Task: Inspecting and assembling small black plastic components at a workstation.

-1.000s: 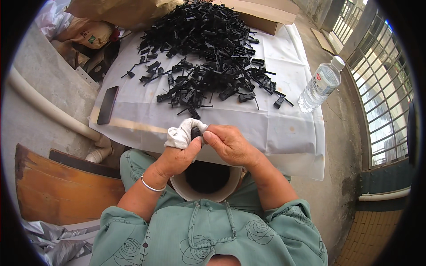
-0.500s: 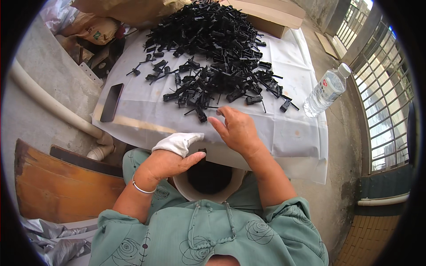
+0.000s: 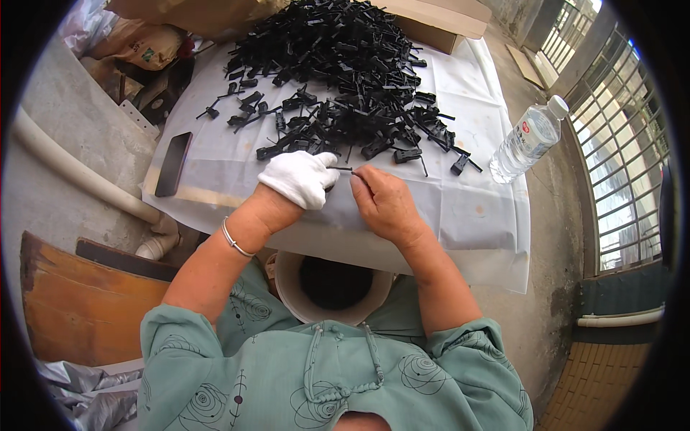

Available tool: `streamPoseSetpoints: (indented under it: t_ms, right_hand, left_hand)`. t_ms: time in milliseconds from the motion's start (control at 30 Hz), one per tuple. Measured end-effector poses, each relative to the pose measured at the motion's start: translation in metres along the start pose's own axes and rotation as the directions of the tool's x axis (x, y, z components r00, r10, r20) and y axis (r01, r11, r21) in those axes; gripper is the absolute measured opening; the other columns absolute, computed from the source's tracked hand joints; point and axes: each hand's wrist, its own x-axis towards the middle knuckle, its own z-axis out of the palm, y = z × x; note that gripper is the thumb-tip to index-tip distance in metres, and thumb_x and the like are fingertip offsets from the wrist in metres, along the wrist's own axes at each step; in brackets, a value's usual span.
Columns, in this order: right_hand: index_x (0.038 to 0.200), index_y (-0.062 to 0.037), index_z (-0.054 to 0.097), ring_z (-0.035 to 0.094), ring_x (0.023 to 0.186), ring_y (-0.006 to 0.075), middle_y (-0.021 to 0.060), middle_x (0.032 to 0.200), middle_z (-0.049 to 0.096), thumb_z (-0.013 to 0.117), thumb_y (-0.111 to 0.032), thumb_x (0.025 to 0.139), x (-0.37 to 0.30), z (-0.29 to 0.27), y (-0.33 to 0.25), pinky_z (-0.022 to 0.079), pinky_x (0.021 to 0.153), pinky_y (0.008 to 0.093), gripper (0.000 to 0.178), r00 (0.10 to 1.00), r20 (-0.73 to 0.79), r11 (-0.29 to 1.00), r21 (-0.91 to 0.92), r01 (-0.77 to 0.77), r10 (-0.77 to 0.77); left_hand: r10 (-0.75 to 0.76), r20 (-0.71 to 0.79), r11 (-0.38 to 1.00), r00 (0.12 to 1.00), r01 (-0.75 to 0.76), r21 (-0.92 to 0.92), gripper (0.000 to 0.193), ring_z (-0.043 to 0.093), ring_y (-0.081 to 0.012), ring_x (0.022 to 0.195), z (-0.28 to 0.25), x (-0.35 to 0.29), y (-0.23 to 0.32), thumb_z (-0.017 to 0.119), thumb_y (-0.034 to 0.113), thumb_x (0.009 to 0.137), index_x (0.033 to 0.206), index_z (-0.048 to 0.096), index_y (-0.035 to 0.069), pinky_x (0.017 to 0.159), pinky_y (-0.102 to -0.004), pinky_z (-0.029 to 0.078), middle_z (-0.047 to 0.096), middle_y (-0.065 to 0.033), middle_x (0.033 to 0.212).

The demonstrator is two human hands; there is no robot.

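Observation:
My left hand [image 3: 298, 179], in a white glove with the thumb side bare-looking and partly hidden, is closed around a small black plastic part. The part's thin stem [image 3: 341, 169] sticks out toward the right. Bare fingers of my right hand [image 3: 388, 205] pinch together at the stem's end. Both hands are just over the near part of the table, at the edge of a large heap of similar black plastic parts [image 3: 338, 79]. Below them, between my knees, stands a white bucket [image 3: 287, 287] with a dark mass inside, whose pieces I cannot make out.
A white sheet [image 3: 460, 208] covers the table. A phone [image 3: 174, 164] lies at its left edge, and a clear water bottle [image 3: 528, 140] stands at the right. Behind the heap is a cardboard box [image 3: 438, 18]. A pipe [image 3: 86, 169] runs along the left wall.
My left hand has moved up from over the bucket to the table, meeting my right hand. The black piece by its thumb is gone; both hands now hold a part from the heap's near edge.

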Motion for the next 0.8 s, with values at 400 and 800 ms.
streamPoseSetpoints:
  t_ms: [400,800]
  right_hand:
    - [0.084,-0.0042,0.059,0.044,0.049,0.0112,0.0039,0.066,0.053,0.072,-0.007,0.071,-0.010,-0.020,-0.042,0.037,0.044,0.0240,0.019,0.981,-0.066,0.932,0.306,0.192,-0.180]
    - [0.074,-0.0024,0.053,0.038,0.053,0.0053,-0.0013,0.059,0.047,0.065,-0.013,0.082,-0.038,-0.025,-0.045,0.035,0.048,0.0208,0.018,0.941,0.077,0.813,0.484,-0.325,0.331]
  left_hand:
    - [-0.530,0.027,0.238,0.848,0.179,-0.955,0.025,0.051,-0.0059,0.068,0.007,-0.023,0.057,0.053,0.015,0.091,0.110,0.050,0.000,0.055,-0.0187,0.044,0.058,-0.0039,0.086]
    - [-0.461,0.257,0.015,0.849,0.297,-0.955,0.030,0.051,-0.0050,0.066,0.002,-0.040,0.085,0.054,0.003,0.085,0.115,0.050,-0.001,0.054,-0.0187,0.046,0.057,-0.0041,0.089]
